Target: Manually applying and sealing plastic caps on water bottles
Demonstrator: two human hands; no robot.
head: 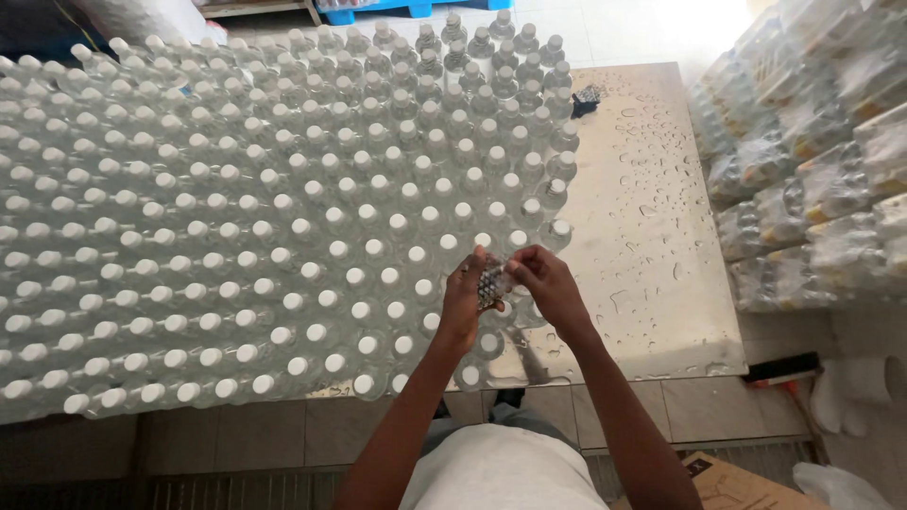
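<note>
Several clear plastic bottles with white caps (283, 227) stand packed together on a wet metal table (652, 246). My left hand (463, 302) and my right hand (548, 283) meet above the bottles at the cluster's near right edge. Both pinch a small patterned plastic sleeve (491, 283) between their fingertips, just above a bottle cap. The bottle under the sleeve is partly hidden by my fingers.
Shrink-wrapped packs of bottles (812, 161) are stacked at the right. A small dark bundle (586, 99) lies at the table's far edge. Water drops cover the table's right part. A cardboard box (737, 486) and a red-and-black tool (784, 370) lie on the tiled floor.
</note>
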